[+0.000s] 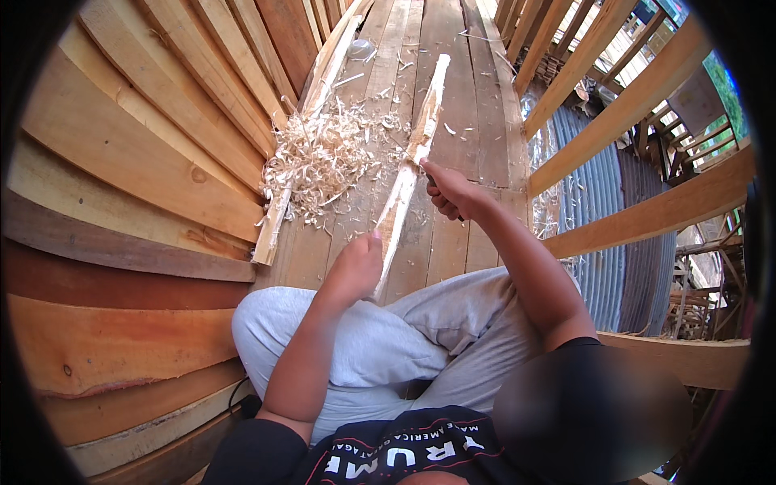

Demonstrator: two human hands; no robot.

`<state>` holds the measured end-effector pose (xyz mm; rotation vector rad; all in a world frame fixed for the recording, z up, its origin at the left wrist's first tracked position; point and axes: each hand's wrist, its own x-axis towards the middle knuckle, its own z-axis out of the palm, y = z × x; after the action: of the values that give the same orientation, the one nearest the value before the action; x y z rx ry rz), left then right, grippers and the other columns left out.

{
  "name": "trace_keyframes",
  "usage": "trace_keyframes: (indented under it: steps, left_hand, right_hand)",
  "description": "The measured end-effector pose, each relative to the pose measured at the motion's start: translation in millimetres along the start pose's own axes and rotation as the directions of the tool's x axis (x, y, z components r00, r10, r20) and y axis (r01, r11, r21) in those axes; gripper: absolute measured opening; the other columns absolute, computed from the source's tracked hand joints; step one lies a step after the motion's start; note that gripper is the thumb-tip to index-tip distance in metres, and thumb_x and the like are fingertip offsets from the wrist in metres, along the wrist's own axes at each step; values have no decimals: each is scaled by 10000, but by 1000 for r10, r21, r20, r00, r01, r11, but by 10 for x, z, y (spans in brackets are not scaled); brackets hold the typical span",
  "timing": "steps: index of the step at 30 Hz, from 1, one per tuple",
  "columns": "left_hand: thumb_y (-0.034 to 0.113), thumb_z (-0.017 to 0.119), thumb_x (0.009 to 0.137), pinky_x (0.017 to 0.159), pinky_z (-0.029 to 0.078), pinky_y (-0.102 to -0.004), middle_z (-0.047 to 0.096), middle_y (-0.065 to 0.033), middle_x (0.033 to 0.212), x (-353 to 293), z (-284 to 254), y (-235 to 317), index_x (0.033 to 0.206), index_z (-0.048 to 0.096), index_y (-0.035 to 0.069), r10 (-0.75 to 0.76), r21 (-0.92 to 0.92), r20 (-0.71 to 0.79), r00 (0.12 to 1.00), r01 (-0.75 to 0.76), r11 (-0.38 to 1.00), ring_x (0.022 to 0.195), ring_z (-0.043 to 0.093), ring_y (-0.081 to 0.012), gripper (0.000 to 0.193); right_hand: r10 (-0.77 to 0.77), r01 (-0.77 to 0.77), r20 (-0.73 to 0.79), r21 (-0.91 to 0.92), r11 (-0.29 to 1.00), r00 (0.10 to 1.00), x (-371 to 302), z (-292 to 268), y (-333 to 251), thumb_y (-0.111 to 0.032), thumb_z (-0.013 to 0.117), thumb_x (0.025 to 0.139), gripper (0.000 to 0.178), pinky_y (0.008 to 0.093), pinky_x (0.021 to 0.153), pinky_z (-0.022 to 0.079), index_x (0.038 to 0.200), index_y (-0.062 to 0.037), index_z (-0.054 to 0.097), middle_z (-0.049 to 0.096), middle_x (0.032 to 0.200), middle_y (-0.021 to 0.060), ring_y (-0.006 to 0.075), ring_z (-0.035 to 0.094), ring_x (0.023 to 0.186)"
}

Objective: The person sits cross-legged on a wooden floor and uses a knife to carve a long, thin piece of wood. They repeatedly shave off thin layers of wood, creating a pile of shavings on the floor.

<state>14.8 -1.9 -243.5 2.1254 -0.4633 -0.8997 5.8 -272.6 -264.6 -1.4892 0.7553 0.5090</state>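
Observation:
A long, pale, partly peeled wooden stick [429, 113] slants across the plank floor, its near end by my legs. My left hand [353, 268] is closed round its lower part, close to my knee. Farther up, my right hand [453, 192] is a fist round a dark-handled knife [461, 217]. Most of the knife is hidden by the fingers; its blade side lies against the stick's middle. Freshly cut pale wood shows along the stick, with darker patches left between.
A heap of curled wood shavings [319, 158] lies left of the stick, beside another pale pole [273, 222]. Wooden boards [145, 174] wall the left side. Slatted railing [638, 206] runs along the right, with corrugated metal sheets [594, 194] below. A clear round container [361, 49] sits farther off.

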Motion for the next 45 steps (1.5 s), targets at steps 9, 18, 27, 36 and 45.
trace_keyframes:
  steps: [9,18,27,36,45]
  left_hand:
    - [367,299,1044,898,452,-493,629,-327,1010,-92,-38,158,1068,598,-75,12,43,-17,1000,-12,999,1006,600,-480,534]
    - [370,297,1046,901,452,-466,630,-299,996,-115,-23,136,1085,582,-74,37,62,-29,999,-35,998,995,608,-430,529]
    - [362,306,1045,909,449,-487,630,-319,1029,-148,-70,174,1117,573,-75,-24,11,10,1000,24,1000,1027,597,-470,517]
    - [363,314,1042,910,446,-494,624,-324,1037,-135,-68,165,1123,565,-66,-12,99,3,1000,11,995,1036,590,-475,503]
    - [362,316,1041,918,440,-492,620,-324,1052,-129,-63,90,1116,554,-68,-12,27,30,999,12,1000,1043,589,-473,497]
  right_hand:
    - [-527,60,-360,-781,622,770,-110,115,-30,-645,467,914,742,488,629,497,724,32,702,662,695,248,403,665,672]
    - [106,-108,79,30,994,991,29,-149,-69,-692,364,942,694,339,354,261,516,-144,365,387,517,14,155,361,408]
    - [-478,43,-337,-781,623,811,-303,231,-206,-680,452,904,767,456,686,512,768,33,699,666,714,238,378,689,763]
    - [-111,21,-282,-306,952,953,137,30,3,-688,403,934,741,376,498,403,651,-27,582,518,567,98,243,538,538]
    - [-266,121,-304,-423,898,915,-80,4,-82,-751,437,885,720,344,430,332,585,-100,503,431,493,19,185,452,441]
